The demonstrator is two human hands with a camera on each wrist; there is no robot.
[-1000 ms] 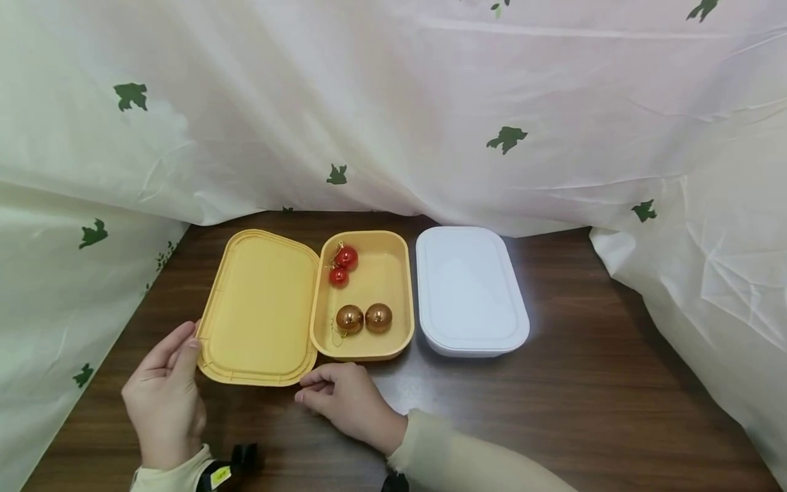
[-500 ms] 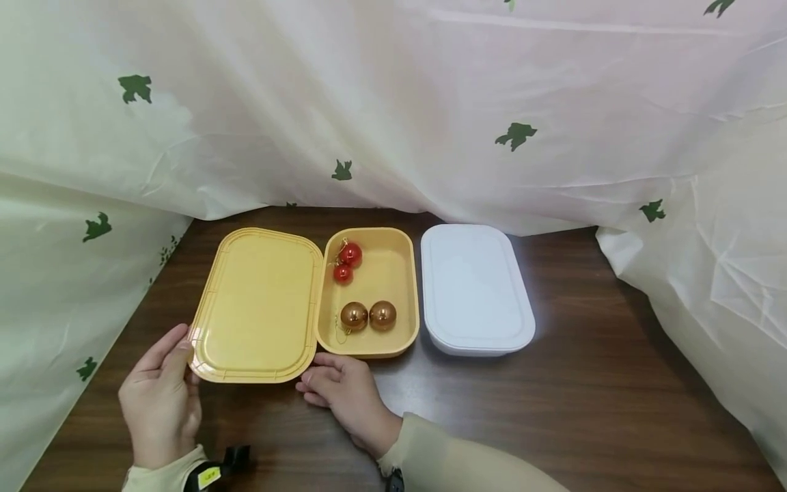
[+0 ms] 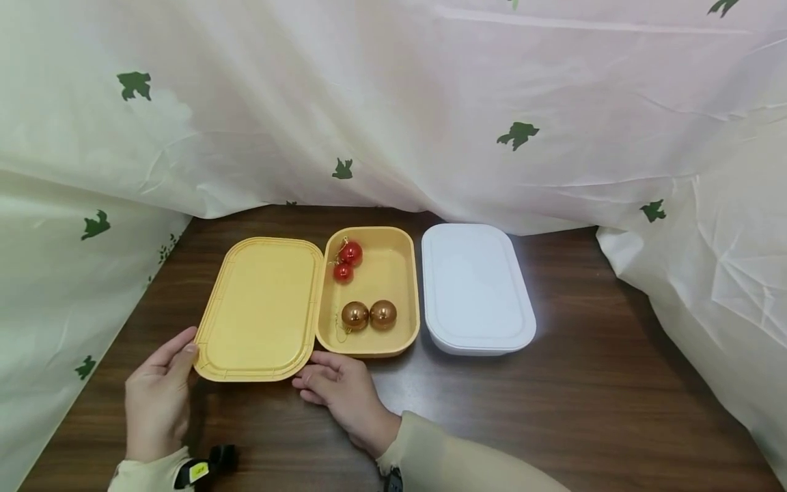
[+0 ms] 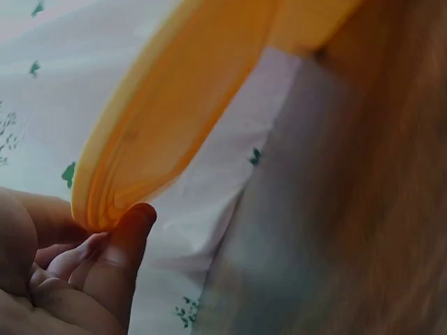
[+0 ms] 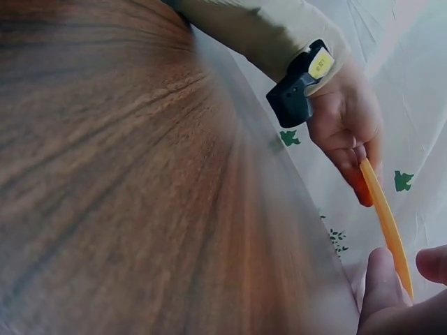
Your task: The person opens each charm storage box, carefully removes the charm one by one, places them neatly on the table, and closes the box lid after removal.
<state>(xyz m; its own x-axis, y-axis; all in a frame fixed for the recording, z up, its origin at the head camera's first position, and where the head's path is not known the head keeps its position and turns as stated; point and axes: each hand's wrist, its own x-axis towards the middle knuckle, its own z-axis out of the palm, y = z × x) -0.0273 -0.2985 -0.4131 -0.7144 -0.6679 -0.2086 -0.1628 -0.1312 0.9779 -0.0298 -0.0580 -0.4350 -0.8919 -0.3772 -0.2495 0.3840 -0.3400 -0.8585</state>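
In the head view my left hand (image 3: 158,400) pinches the lower left corner of a yellow lid (image 3: 261,311) between thumb and fingers. The left wrist view shows that lid (image 4: 167,105) raised and tilted, its rim between thumb and fingers. Fingers of my right hand (image 3: 347,396) lie at the lid's lower right corner; in the right wrist view its thumb (image 5: 433,264) stands apart from the lid. Right beside the lid is a yellow box (image 3: 393,273), uncovered. Inside it lie two red ornament balls (image 3: 350,253) at the back and two brown ones (image 3: 383,314) in front.
A white box with its lid on (image 3: 476,287) stands to the right of the yellow box. All of this is on a dark wooden table (image 3: 584,383). White cloth with green bird shapes (image 3: 430,102) hangs behind and at both sides.
First the lid shifted slightly left and up, glare crossing its face; now its far edge sits lower and the glare is gone. My right thumb and fingers have spread a little.
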